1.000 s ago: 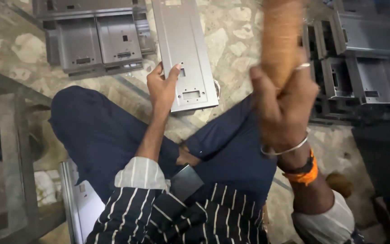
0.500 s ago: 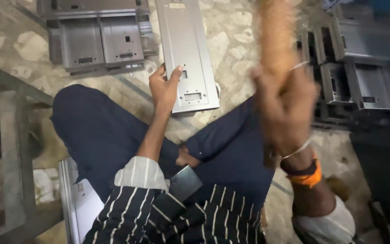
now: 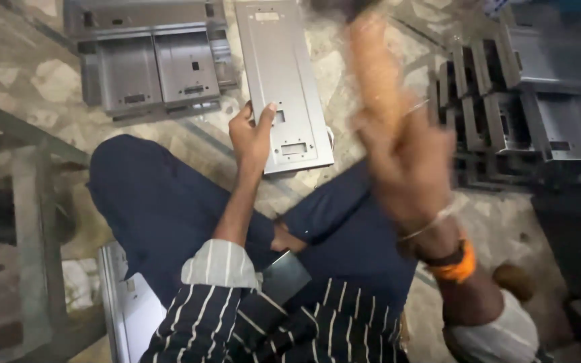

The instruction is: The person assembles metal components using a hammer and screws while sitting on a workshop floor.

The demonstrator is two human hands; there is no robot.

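Note:
I sit on the floor with my legs crossed in dark blue trousers. My left hand (image 3: 253,136) rests on the near left edge of a long grey sheet-metal plate (image 3: 284,74) that lies flat on the stone floor in front of me. My right hand (image 3: 408,168) is raised and blurred by motion, closed around a wooden handle (image 3: 374,74) whose top end runs out of the frame. A thin bangle and an orange band circle the right wrist.
Folded grey metal housings (image 3: 149,64) lie at the upper left. More metal housings (image 3: 532,101) are stacked in rows at the right. A metal frame (image 3: 31,202) stands at my left, and another flat metal sheet (image 3: 126,309) lies under my left leg.
My right hand with the wooden handle has swung down and tilted to the left, blurring. The left hand stays on the plate.

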